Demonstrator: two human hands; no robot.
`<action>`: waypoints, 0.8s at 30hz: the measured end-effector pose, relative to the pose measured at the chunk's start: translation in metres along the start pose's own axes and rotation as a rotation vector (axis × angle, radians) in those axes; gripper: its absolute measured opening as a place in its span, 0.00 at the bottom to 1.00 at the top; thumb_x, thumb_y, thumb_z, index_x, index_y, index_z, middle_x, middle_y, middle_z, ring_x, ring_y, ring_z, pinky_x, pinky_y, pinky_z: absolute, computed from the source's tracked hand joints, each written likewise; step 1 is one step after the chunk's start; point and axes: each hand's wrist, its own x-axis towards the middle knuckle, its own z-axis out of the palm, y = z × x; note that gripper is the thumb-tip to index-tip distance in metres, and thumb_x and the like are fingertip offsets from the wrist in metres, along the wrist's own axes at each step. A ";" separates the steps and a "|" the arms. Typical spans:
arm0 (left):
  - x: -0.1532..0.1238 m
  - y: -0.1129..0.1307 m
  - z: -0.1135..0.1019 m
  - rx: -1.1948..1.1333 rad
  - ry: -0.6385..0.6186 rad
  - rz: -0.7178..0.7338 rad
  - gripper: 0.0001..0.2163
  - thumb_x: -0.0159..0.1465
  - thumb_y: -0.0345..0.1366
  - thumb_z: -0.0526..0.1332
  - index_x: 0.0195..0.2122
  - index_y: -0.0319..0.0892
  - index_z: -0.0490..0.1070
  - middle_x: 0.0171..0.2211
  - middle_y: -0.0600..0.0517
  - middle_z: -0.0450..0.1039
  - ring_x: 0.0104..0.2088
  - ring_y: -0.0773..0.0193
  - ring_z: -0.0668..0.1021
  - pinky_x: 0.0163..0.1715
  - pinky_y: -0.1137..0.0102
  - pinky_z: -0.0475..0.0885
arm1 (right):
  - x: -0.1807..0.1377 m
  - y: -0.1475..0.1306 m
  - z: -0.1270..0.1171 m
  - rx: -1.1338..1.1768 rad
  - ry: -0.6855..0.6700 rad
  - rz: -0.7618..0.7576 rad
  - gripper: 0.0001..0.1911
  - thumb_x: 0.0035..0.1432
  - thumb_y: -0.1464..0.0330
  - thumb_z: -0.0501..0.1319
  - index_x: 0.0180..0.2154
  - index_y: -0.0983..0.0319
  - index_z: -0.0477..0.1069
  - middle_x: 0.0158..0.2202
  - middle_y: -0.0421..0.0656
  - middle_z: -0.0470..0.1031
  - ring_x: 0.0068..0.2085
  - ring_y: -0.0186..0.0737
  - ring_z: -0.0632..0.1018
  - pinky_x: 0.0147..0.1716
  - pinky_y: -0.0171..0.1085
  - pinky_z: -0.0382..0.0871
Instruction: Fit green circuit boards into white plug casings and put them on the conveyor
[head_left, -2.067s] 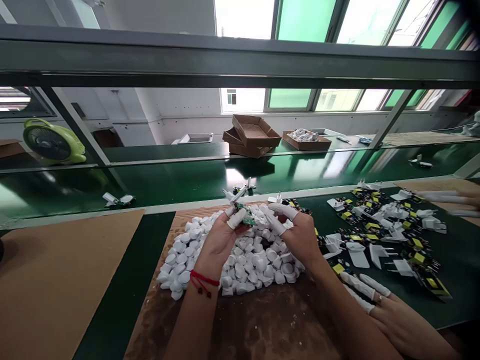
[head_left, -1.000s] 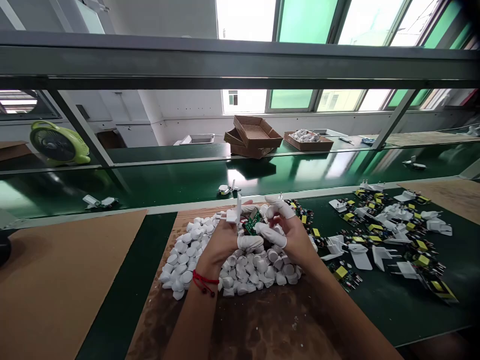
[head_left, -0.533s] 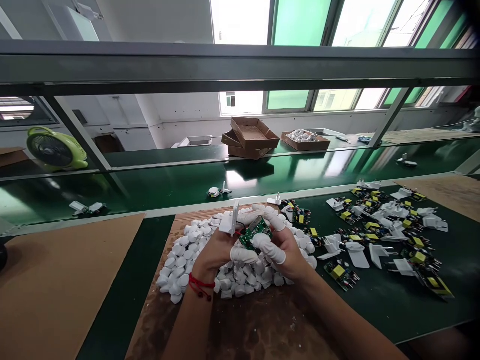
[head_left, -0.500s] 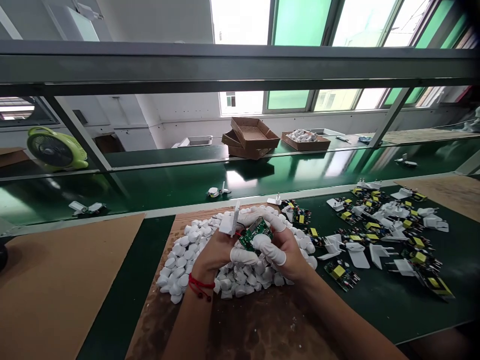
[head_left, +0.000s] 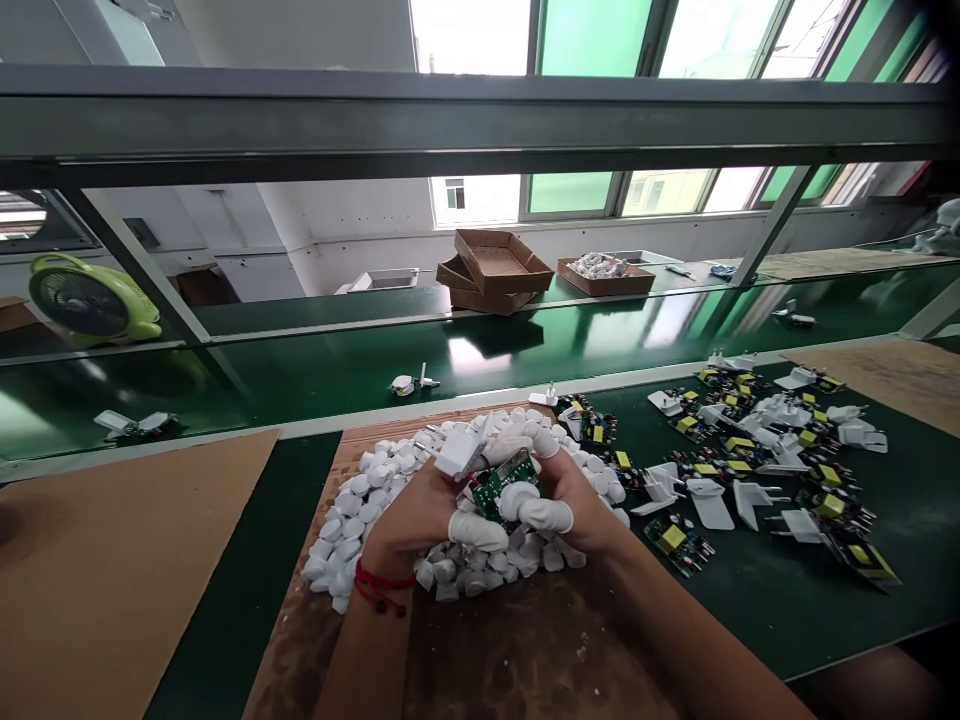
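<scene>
My left hand (head_left: 431,512) and my right hand (head_left: 566,498), with white covers on the fingers, are closed around a green circuit board (head_left: 496,484). A white plug housing (head_left: 459,452), joined to the board by a short red wire, leans over the left hand's thumb side. My right thumb lies across the board's near face; fingers partly hide its far side. Directly under both hands spreads a pile of small white caps (head_left: 341,545) on a brown board (head_left: 480,650).
Many circuit boards with white plug parts (head_left: 780,425) lie to the right on the green table. A cardboard sheet (head_left: 135,560) lies left. Beyond runs a green belt (head_left: 330,370) with several assemblies on it, below a grey beam (head_left: 450,125). Cardboard trays (head_left: 502,265) stand behind it.
The white plug housing has tipped over to a lower angle, while both hands keep their grip on the circuit board. Assemblies on the belt have shifted left. The view has moved slightly.
</scene>
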 end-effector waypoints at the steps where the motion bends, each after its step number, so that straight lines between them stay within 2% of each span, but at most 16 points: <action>1: 0.000 0.000 -0.001 -0.005 0.004 -0.004 0.41 0.30 0.17 0.74 0.49 0.49 0.75 0.39 0.45 0.80 0.53 0.41 0.74 0.48 0.56 0.74 | 0.000 -0.001 -0.001 -0.003 -0.025 0.013 0.34 0.41 0.45 0.67 0.47 0.56 0.70 0.35 0.44 0.76 0.36 0.44 0.78 0.36 0.40 0.75; 4: -0.001 0.000 -0.003 0.042 -0.018 -0.009 0.41 0.29 0.16 0.73 0.48 0.49 0.76 0.39 0.47 0.80 0.52 0.42 0.75 0.47 0.57 0.74 | -0.001 -0.001 -0.003 -0.004 -0.102 0.056 0.30 0.42 0.49 0.68 0.46 0.56 0.72 0.36 0.45 0.77 0.39 0.46 0.77 0.37 0.41 0.74; 11: -0.001 0.004 0.000 0.243 -0.172 -0.036 0.30 0.40 0.26 0.74 0.47 0.45 0.76 0.38 0.46 0.81 0.48 0.43 0.77 0.46 0.56 0.75 | -0.002 0.004 -0.008 0.065 -0.144 0.014 0.26 0.43 0.52 0.70 0.43 0.56 0.75 0.35 0.43 0.78 0.40 0.46 0.78 0.39 0.42 0.74; 15: -0.003 0.005 0.000 0.268 -0.135 -0.092 0.28 0.39 0.25 0.74 0.45 0.46 0.78 0.35 0.47 0.81 0.45 0.44 0.79 0.42 0.58 0.76 | -0.002 0.003 -0.009 0.009 -0.156 -0.003 0.23 0.45 0.54 0.69 0.42 0.58 0.76 0.35 0.44 0.78 0.41 0.47 0.78 0.39 0.43 0.74; 20: -0.006 0.007 -0.007 0.287 -0.085 -0.043 0.32 0.34 0.18 0.72 0.44 0.47 0.78 0.33 0.50 0.81 0.43 0.45 0.79 0.40 0.62 0.77 | -0.002 0.006 -0.006 -0.026 -0.153 -0.023 0.23 0.46 0.52 0.68 0.42 0.58 0.77 0.35 0.45 0.79 0.42 0.48 0.78 0.38 0.42 0.75; 24: -0.006 0.007 -0.010 0.391 -0.127 -0.014 0.27 0.37 0.20 0.72 0.41 0.45 0.79 0.33 0.49 0.81 0.44 0.45 0.79 0.40 0.62 0.76 | 0.000 0.009 -0.007 -0.042 -0.169 -0.013 0.25 0.46 0.53 0.68 0.44 0.60 0.77 0.35 0.46 0.79 0.42 0.49 0.78 0.37 0.41 0.74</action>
